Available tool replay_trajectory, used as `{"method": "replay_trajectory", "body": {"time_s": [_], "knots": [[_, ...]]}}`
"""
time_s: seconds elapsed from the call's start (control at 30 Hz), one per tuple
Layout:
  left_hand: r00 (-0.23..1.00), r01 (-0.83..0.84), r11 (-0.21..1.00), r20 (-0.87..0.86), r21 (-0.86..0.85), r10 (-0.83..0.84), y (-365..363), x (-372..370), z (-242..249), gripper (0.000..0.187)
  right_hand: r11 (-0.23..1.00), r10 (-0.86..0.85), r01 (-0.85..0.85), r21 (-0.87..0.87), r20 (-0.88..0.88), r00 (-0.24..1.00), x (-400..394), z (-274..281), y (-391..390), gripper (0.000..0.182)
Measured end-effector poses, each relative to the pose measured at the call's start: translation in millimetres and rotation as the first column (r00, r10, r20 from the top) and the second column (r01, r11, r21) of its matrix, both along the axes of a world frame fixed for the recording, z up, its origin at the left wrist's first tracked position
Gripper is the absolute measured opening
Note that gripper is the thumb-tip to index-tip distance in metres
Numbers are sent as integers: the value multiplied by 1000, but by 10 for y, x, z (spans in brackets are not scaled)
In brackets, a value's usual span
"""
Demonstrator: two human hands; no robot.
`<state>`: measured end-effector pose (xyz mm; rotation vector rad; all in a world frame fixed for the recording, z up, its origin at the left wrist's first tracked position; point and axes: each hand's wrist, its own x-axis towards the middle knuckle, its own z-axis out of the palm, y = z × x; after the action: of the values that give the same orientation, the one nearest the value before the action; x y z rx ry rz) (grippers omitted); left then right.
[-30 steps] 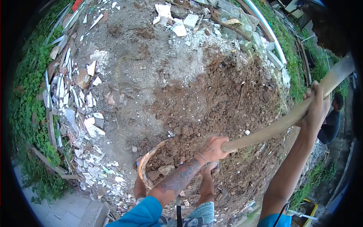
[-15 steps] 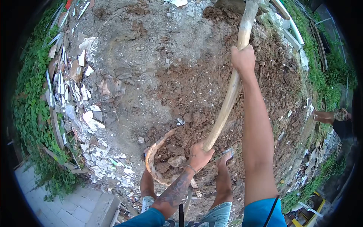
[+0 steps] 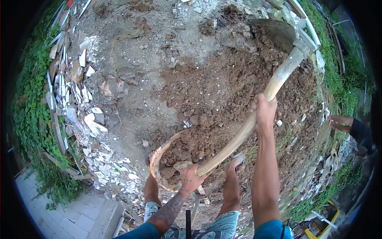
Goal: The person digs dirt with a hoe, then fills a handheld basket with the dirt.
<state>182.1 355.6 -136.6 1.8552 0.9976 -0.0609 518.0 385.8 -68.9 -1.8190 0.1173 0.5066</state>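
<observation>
A hoe with a long, slightly bent wooden handle [image 3: 232,146] slants across the view. My left hand [image 3: 191,177] is wrapped round the handle's near end, just over a worn container [image 3: 156,160] with an orange-brown rim. Farther up, my right hand [image 3: 266,112] grips the handle, thumb side toward the blade. The wide metal hoe blade [image 3: 278,32] rests at the upper right against loose brown soil [image 3: 258,59], its lower edge partly hidden by clods. Soil and a stone [image 3: 182,165] lie within the container's rim, between my feet.
Broken tile and plaster rubble [image 3: 113,169] lines the left side. White pipes or boards [image 3: 308,26] lie beyond the blade. Another person's legs [image 3: 341,123] show at the far right. Green plants [image 3: 34,103] border the plot, and grey paving [image 3: 67,219] is at lower left.
The hoe blade has come nearer and swung right, now fully in view by the loose soil. My right hand has moved lower and my left hand down and left, both still on the handle.
</observation>
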Motion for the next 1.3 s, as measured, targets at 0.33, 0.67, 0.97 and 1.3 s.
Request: {"method": "replay_trajectory", "body": {"time_s": [0.33, 0.67, 0.97, 1.3], "knots": [[954, 248, 949, 218, -194, -204, -551, -597, 228, 22, 985, -112, 101, 142, 69, 991, -909, 1153, -787, 19], [695, 306, 947, 703, -102, -149, 952, 2478, 884, 17, 929, 201, 162, -332, 821, 534, 1443, 2926, 706, 25], [973, -231, 739, -147, -632, 178, 36, 54, -349, 31, 799, 406, -173, -576, 305, 862, 99, -1665, 900, 45], [969, -245, 749, -173, -616, 174, 15, 131, -359, 21, 731, 375, -285, -620, 17, 927, 20, -1215, 957, 50]]}}
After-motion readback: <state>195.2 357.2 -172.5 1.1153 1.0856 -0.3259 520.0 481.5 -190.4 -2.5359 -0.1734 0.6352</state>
